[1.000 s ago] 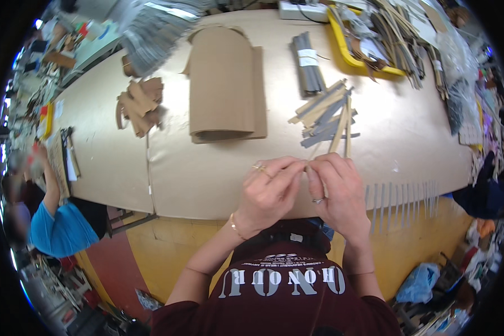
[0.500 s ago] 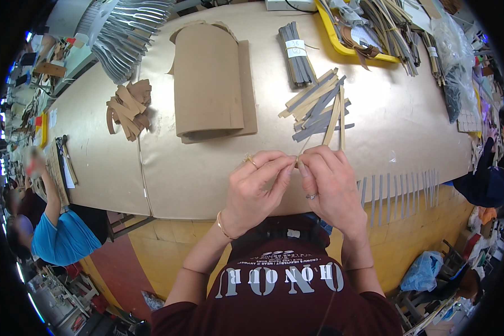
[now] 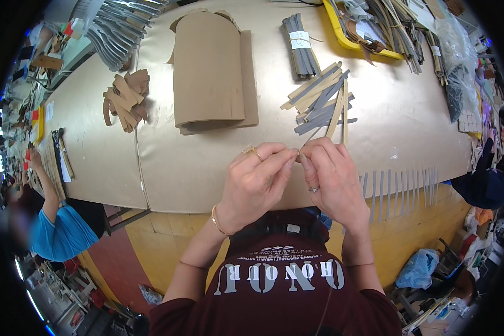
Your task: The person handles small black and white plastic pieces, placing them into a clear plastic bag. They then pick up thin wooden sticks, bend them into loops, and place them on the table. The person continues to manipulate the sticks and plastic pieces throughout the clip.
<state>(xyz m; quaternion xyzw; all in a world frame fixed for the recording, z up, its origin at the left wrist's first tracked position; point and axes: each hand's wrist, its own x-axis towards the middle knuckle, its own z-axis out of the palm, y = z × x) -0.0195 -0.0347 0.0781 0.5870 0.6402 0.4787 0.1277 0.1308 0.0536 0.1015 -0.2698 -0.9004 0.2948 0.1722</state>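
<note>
Fingers of the left hand and right hand are pinched tip to tip, both on one thin, narrow, pale strip. Strip is mostly covered by the fingertips; can't tell its length or fold. It's held up in front of the torso, over the near edge of the gold-coloured sheet-covered bench.

Just beyond the right hand: loose pile of flat tan and grey strips, crossing each other, two tan ones pointing back at that hand. Can't tell if they touch it.

Behind the pile: grey strip bundle with white paper band, near the yellow plastic tray. Left of the pile: big rolled brown sheet, then a heap of short brown strips. Right of the right hand, a row of slim grey strips hangs over the bench edge, spaced apart.
</note>
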